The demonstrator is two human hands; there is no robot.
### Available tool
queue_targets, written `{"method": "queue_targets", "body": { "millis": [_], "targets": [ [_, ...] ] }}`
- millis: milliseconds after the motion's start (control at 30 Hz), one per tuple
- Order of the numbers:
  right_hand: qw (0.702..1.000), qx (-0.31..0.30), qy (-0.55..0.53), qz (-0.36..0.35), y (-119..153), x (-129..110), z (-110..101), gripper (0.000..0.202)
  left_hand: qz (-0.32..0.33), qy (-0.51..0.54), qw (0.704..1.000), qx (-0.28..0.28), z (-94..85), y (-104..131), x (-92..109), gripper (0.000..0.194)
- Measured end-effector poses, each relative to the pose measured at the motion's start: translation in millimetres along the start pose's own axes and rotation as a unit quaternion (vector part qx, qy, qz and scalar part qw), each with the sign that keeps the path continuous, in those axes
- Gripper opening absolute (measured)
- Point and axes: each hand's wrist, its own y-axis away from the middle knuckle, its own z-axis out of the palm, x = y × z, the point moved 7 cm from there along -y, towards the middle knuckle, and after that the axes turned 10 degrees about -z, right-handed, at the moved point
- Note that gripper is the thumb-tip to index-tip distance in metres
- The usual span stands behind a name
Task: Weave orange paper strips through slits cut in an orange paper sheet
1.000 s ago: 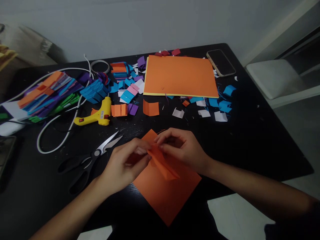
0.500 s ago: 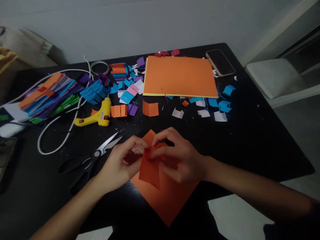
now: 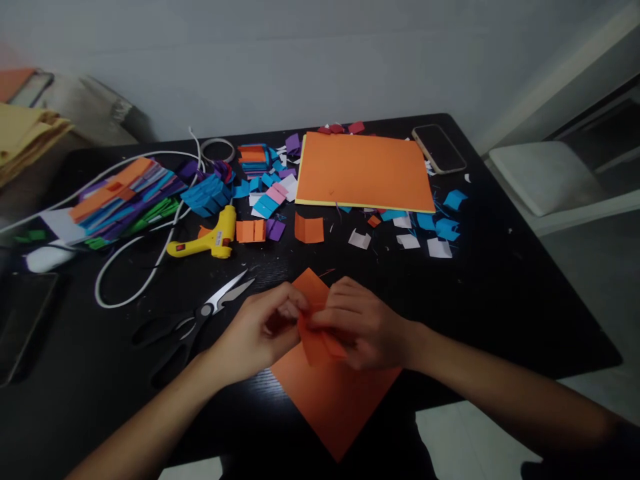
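Note:
A small piece of orange paper (image 3: 314,345) is held up between both hands, its right side bent over. My left hand (image 3: 265,327) pinches its left edge with thumb and fingers. On the other side my right hand (image 3: 367,323) closes on the same piece, fingers curled and thumb below. Beneath them a larger orange sheet (image 3: 340,407) lies on the black table, one corner pointing towards me. Left of my left hand lie black-handled scissors (image 3: 206,311), blades apart.
A yellow glue gun (image 3: 210,240), a white cable (image 3: 103,277) and bundles of coloured paper strips (image 3: 125,193) fill the left. An orange sheet stack (image 3: 365,170) lies at the back, with small paper scraps around it. A phone (image 3: 440,148) rests at the far right corner.
The small orange paper has gone from hanging nearly flat to bent over at its right side. My right fingers have drawn closer together. The whole view has shifted slightly.

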Motion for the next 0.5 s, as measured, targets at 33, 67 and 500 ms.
{"method": "queue_targets", "body": {
  "millis": [33,67,500],
  "targets": [
    [1.000,-0.007,-0.006,-0.002,1,0,1,0.015,-0.004,-0.003,1.000,-0.005,1.0,0,0,0.012],
    [1.000,-0.015,-0.012,-0.002,2,1,2,0.016,-0.006,-0.006,1.000,-0.010,2.1,-1,1,0.012],
    [1.000,0.018,-0.014,-0.017,1,-1,-8,0.009,0.103,-0.117,0.987,0.027,-1.9,4,19,0.014]
  ]
}}
